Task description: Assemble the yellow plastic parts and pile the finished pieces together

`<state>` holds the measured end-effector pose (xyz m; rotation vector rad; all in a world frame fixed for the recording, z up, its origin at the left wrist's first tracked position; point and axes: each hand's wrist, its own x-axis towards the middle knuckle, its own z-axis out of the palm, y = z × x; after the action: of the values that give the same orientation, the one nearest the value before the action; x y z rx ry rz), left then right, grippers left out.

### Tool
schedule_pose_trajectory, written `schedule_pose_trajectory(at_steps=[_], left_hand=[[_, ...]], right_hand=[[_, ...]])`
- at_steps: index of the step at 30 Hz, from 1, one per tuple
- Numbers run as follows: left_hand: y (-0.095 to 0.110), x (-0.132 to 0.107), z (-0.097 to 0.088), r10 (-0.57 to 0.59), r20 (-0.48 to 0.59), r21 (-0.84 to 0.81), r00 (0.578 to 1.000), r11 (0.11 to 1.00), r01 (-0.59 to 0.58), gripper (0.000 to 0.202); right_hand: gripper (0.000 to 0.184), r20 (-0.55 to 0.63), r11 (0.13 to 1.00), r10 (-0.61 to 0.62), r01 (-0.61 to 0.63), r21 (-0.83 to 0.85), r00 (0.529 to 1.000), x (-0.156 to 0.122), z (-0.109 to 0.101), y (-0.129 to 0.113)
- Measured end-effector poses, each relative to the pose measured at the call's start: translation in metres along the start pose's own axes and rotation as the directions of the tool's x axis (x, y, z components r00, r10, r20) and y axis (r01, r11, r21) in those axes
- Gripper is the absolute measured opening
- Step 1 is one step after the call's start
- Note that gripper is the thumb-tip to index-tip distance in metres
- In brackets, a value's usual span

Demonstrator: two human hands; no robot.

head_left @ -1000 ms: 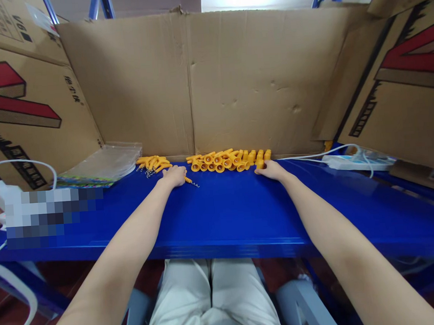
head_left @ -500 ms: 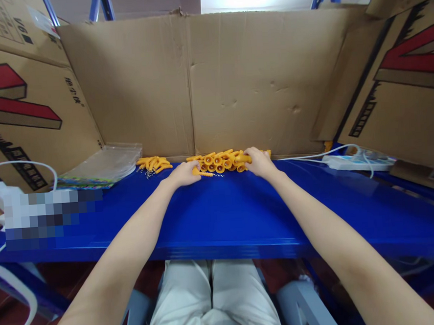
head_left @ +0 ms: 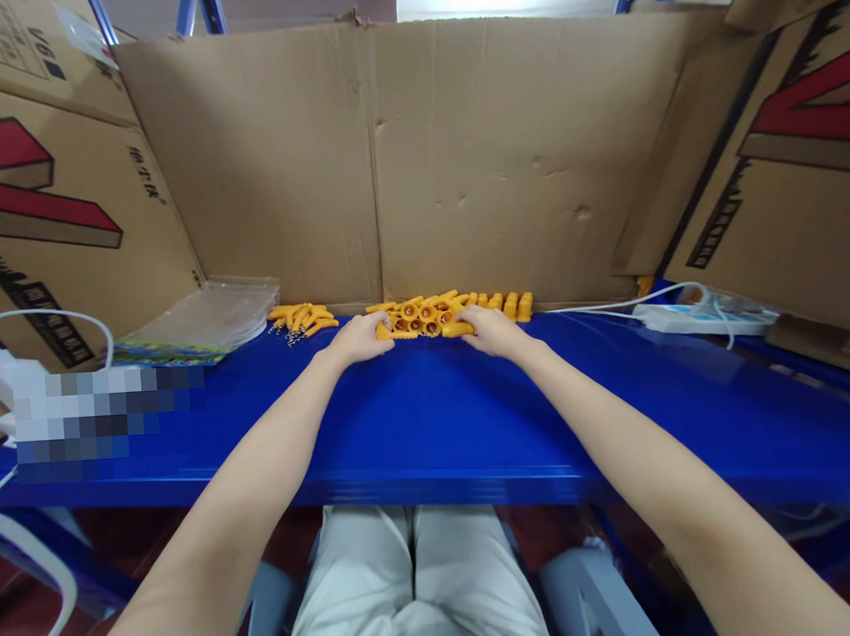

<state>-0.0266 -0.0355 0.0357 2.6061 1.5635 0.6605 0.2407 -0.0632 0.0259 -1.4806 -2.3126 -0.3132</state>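
A heap of small orange plastic caps (head_left: 425, 316) lies at the back of the blue table (head_left: 431, 414), against the cardboard wall. My left hand (head_left: 360, 339) is closed on an orange piece with a metal screw end at the heap's left edge. My right hand (head_left: 490, 329) grips an orange cap (head_left: 457, 329) at the heap's front. The two pieces meet between my hands. A smaller pile of orange corkscrew pieces (head_left: 299, 319) sits to the left of my left hand.
Cardboard sheets (head_left: 458, 153) wall in the table on three sides. A stack of clear plastic bags (head_left: 202, 324) lies at the back left. A white power strip with cables (head_left: 684, 317) lies at the right, and a white charger cable (head_left: 29, 328) at the left.
My left hand carried its orange screw piece from the left pile toward the heap. My right hand moved left from the heap's right end, and both hands now meet at the heap's front.
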Motion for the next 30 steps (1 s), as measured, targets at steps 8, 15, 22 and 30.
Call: schedule_pose_trajectory(at_steps=[8,15,22,30], left_hand=[[0.009,-0.003,0.001,0.046,-0.004,-0.028,0.999,0.999,-0.046,0.034],[0.017,-0.005,0.005,0.106,-0.012,-0.017,0.994,0.994,-0.106,0.031],[0.017,-0.005,0.003,0.079,-0.036,-0.010,0.996,0.997,-0.080,0.032],[0.012,-0.003,0.003,0.049,-0.077,-0.019,0.996,0.999,-0.051,0.031]], right_hand=[[0.031,-0.082,0.976,-0.072,0.087,0.199,0.994,0.005,0.009,-0.007],[0.031,-0.116,0.941,-0.118,0.149,0.303,0.986,0.005,0.013,-0.009],[0.031,-0.102,0.878,-0.062,0.102,0.467,0.993,0.007,0.017,-0.011],[0.045,0.105,0.549,0.091,-0.138,0.825,0.990,0.004,0.008,-0.004]])
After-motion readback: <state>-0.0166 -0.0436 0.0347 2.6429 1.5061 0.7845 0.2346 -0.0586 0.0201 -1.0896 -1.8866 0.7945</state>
